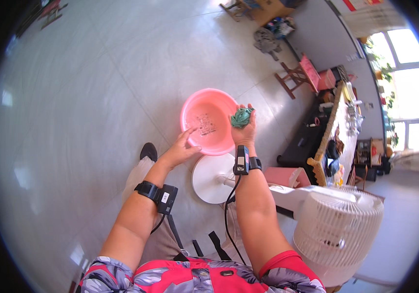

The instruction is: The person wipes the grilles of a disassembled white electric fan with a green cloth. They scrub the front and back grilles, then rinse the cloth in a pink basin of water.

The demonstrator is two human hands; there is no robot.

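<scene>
A pink plastic basin [209, 121] lies before me, with a printed pattern visible on its bottom; whether it holds water I cannot tell. A crumpled green cloth [242, 117] is bunched in the palm of my right hand [244, 128], by the basin's right rim. At the basin's lower left rim is my left hand [181, 149], palm towards the basin, fingers apart and nothing in it. Whether its fingertips touch the rim is unclear. Both forearms wear black straps with small boxes and cables.
A white fan [337, 230] leans across the lower right, its round base [209, 179] below the basin. A table with a patterned edge [328, 143] and many items stands right, near a pink bin [286, 176]. A folding stool [297, 77] is at the upper right.
</scene>
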